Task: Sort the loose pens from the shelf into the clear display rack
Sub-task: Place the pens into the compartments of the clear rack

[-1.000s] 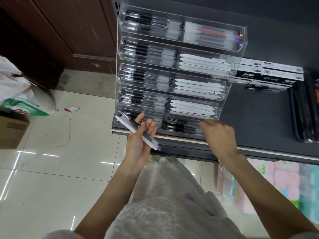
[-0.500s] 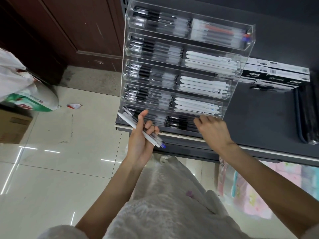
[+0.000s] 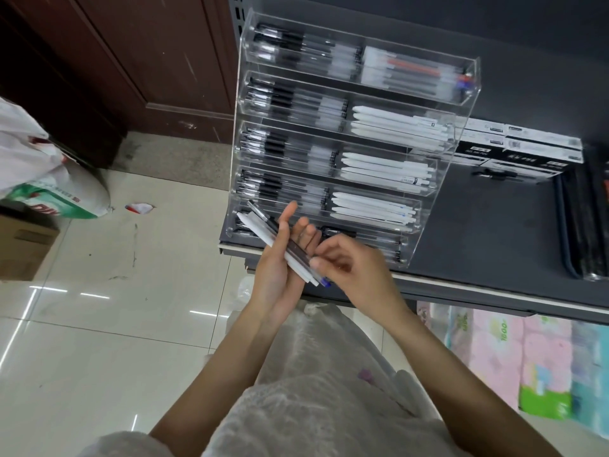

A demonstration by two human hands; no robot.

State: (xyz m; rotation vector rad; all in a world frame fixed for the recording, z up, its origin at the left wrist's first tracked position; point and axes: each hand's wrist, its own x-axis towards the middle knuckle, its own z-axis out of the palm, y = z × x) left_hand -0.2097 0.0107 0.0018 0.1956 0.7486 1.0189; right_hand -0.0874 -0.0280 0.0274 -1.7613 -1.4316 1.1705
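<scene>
A clear tiered display rack (image 3: 441,179) stands on the dark shelf (image 3: 494,245), its rows filled with black pens on the left and white pens on the right. My left hand (image 3: 280,268) holds a small bundle of loose pens (image 3: 263,232), white and dark, slanting across its palm in front of the rack's lowest row. My right hand (image 3: 352,268) has its fingertips pinched on the lower end of that bundle, beside a blue pen tip (image 3: 325,282).
Black-and-white pen boxes (image 3: 514,150) lie behind the rack, and dark packs (image 3: 583,222) sit at the shelf's right end. Pastel tissue packs (image 3: 527,357) fill the space under the shelf. On the tiled floor at left are a bag (image 3: 49,189) and a cardboard box (image 3: 23,245).
My right hand has left the rack's bottom row and come left to the pens in my left hand. The left hand has stayed put with its bundle.
</scene>
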